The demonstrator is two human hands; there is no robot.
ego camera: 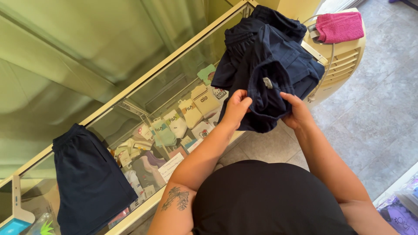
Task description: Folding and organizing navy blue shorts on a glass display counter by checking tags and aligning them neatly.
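Note:
Both my hands grip the waistband of a pair of dark navy shorts [266,93], held up over the right end of a glass display counter [143,82]. My left hand [237,106] pinches the left side of the waistband and my right hand [295,111] holds the right side. The shorts come off a heap of more navy garments [270,39] piled on the counter's far right end. Another pair of navy shorts [89,180] lies flat on the glass at the left.
Inside the glass counter lie several packs of socks [174,126] and small cards. A cream-coloured air cooler [344,56] stands to the right with a pink towel [339,26] on top. Grey tiled floor [379,113] lies to the right. A green wall runs behind the counter.

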